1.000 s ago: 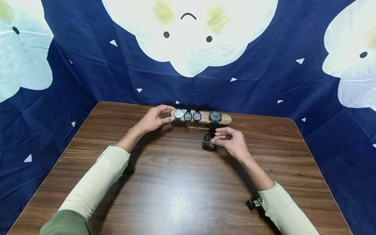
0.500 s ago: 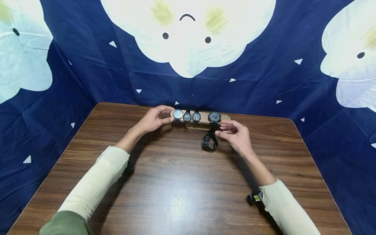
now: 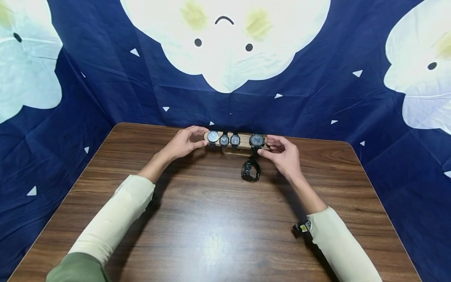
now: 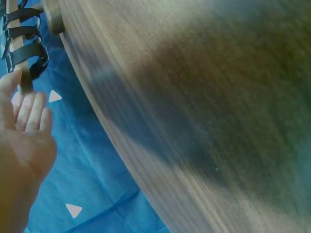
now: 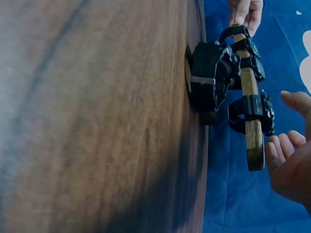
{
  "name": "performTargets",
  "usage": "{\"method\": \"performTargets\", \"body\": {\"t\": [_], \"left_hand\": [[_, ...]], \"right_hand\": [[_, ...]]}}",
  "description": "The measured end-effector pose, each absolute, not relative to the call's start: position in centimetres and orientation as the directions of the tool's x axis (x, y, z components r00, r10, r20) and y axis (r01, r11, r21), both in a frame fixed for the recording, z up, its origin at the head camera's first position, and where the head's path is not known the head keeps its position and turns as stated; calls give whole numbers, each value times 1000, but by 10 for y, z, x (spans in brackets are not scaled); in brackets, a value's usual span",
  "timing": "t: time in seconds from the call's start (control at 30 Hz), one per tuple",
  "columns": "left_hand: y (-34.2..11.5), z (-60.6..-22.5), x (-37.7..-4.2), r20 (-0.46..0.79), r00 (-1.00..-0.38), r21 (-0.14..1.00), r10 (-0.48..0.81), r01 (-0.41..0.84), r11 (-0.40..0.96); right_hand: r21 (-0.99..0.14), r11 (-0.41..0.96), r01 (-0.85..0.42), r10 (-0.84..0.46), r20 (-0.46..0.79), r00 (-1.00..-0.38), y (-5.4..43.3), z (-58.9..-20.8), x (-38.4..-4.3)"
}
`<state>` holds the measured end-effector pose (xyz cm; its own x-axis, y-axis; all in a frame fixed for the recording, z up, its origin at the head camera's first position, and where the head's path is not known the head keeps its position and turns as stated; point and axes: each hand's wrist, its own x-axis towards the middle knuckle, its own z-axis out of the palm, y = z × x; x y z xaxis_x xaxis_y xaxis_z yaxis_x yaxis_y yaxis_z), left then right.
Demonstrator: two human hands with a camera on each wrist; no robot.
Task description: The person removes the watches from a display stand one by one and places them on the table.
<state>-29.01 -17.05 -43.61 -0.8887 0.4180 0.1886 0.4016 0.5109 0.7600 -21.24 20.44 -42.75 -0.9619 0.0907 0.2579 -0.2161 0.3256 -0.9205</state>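
Observation:
A wooden watch stand [image 3: 245, 142] stands near the table's back edge. Its bar carries a watch with a pale round dial [image 3: 213, 136] at the left, two small square-faced watches [image 3: 224, 140] beside it, and a chunky black watch [image 3: 257, 140] towards the right. My left hand [image 3: 181, 144] pinches the bar's left end between thumb and fingers. My right hand [image 3: 287, 158] is beside the chunky watch at the right end; in the right wrist view its fingers [image 5: 279, 150] are loosely bent and hold nothing. Another black watch [image 3: 246, 169], its strap looped, rests on the table before the stand.
The brown wooden table [image 3: 197, 203] reaches towards me, its back edge close behind the stand. A blue cloth [image 3: 116, 82] with white clouds hangs around the back and sides. A small black device [image 3: 301, 228] sits at my right sleeve.
My right hand has left the loose watch on the table and moved up to the right end of the stand. The left hand has stayed at the left end.

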Motion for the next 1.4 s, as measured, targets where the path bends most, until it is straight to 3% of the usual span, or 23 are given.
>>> {"method": "performTargets", "body": {"t": [0.8, 1.4], "left_hand": [[-167, -439, -293, 192, -892, 758, 409, 399, 516], [-170, -439, -290, 206, -899, 766, 386, 394, 508]], "right_hand": [[-863, 502, -56, 129, 139, -982, 197, -422, -230], [-809, 583, -73, 151, 196, -969, 182, -428, -229]]}}
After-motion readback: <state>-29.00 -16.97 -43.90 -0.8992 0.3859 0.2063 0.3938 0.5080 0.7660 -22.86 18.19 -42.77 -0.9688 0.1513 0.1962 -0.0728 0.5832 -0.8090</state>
